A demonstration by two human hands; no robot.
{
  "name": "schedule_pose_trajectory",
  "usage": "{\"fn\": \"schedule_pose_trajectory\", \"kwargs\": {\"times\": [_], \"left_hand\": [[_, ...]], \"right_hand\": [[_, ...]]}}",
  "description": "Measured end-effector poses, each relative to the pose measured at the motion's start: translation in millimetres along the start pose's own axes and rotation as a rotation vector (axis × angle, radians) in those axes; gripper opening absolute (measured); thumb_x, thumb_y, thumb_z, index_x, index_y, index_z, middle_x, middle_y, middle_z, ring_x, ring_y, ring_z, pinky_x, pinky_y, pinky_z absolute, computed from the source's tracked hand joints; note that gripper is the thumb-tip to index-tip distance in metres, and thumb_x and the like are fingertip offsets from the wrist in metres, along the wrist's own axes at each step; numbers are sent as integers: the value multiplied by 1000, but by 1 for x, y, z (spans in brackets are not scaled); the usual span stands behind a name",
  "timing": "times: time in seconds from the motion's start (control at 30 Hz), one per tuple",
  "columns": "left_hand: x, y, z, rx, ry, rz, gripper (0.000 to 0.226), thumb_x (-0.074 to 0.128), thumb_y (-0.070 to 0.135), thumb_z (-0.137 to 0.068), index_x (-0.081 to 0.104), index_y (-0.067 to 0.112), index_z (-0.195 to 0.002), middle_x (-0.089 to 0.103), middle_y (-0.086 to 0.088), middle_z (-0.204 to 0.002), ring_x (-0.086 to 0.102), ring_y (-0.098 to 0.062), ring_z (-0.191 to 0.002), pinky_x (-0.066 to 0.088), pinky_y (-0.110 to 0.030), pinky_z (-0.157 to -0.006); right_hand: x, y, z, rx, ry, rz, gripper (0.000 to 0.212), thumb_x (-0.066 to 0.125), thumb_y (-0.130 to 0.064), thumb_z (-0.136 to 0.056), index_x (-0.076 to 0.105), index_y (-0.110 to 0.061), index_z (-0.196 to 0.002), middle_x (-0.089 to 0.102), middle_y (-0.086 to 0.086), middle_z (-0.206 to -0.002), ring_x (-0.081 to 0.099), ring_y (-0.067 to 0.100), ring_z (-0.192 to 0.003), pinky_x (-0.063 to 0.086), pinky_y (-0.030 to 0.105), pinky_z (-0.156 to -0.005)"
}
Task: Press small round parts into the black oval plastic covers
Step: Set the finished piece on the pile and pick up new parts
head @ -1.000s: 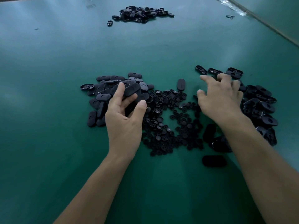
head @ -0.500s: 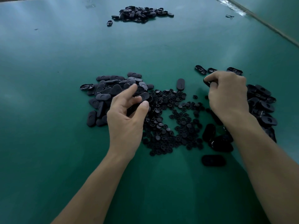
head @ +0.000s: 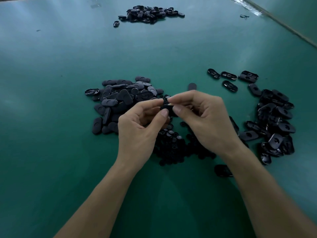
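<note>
Green matte tabletop (head: 51, 117) carries black oval plastic covers in a left heap (head: 120, 100), a right heap (head: 274, 121) and a far heap (head: 151, 13). Beneath the left hand (head: 139, 133) and right hand (head: 205, 121) lie small black round parts (head: 171, 145). Both hands' fingertips pinch one oval cover (head: 169, 111), possibly with a part.

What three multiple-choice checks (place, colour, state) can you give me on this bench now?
1. Where does the heap of small round parts lie? A) on the table below the left hand and right hand B) on a shelf C) in a tray
2. What colour is the table? A) white B) green C) red
3. What are both hands doing? A) lying flat B) hanging idle C) pinching one black piece between them
Answers: 1 A, the heap shows between the wrists; 2 B, its bare top is green; 3 C, fingertips of both meet on the piece.
</note>
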State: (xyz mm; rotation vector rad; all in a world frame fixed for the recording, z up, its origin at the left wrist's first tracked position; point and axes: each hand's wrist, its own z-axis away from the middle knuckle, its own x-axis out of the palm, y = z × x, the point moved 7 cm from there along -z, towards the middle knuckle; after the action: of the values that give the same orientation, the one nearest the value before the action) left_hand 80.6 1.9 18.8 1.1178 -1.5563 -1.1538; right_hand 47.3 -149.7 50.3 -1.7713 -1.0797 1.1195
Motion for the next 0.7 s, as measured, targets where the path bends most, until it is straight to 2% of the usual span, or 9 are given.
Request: {"fn": "schedule_pose_trajectory", "kwargs": {"times": [0.13, 0.27, 0.33, 0.4, 0.53, 0.7], "left_hand": [[0, 0, 0, 3, -3, 3, 16, 72, 1, -88, 72, 14, -96, 76, -5, -84, 73, -16, -76, 57, -21, -70], [-2, 0, 0, 12, 14, -9, 14, 71, 1, -89, 71, 14, -95, 76, -3, -82, 73, -16, -74, 57, -21, -68], [-3, 1, 0, 17, 23, -17, 14, 71, 2, -89, 71, 15, -95, 76, -3, -83, 73, -17, -74, 57, -22, -68], [-3, 1, 0, 19, 22, -16, 14, 71, 3, -90, 71, 16, -94, 76, -2, -84, 73, -17, -76, 57, -22, -69], [-2, 0, -1, 16, 2, -4, 16, 71, 3, -89, 68, 17, -96, 75, 1, -85, 71, -12, -77, 59, -26, -74], [0, 0, 0, -7, -21, 42, 21, 69, 1, -90, 67, 16, -103, 75, -3, -81, 75, -18, -77, 57, -22, -71]], "right_hand": [[2, 7, 5, 14, 55, 37, 19, 71, -13, -89, 72, -27, -102, 74, -9, -93, 71, 9, -87, 56, 24, -82], [0, 5, 9, -23, 93, 235, 12, 70, -18, -91, 74, -20, -103, 72, -10, -91, 66, 4, -85, 50, 13, -77], [1, 3, 10, -44, 99, 291, 11, 69, -19, -92, 74, -19, -102, 72, -9, -90, 66, 5, -85, 51, 18, -78], [0, 0, 11, -64, 114, 290, 9, 70, -19, -92, 74, -18, -100, 72, -9, -89, 66, 6, -85, 52, 19, -77], [1, -2, 11, -83, 124, 241, 9, 72, -17, -90, 74, -17, -99, 71, -11, -86, 66, 1, -82, 46, 8, -74], [3, -3, 12, -94, 115, 235, 10, 68, -14, -93, 74, -15, -101, 71, -8, -89, 65, 2, -84, 45, 9, -76]]}}
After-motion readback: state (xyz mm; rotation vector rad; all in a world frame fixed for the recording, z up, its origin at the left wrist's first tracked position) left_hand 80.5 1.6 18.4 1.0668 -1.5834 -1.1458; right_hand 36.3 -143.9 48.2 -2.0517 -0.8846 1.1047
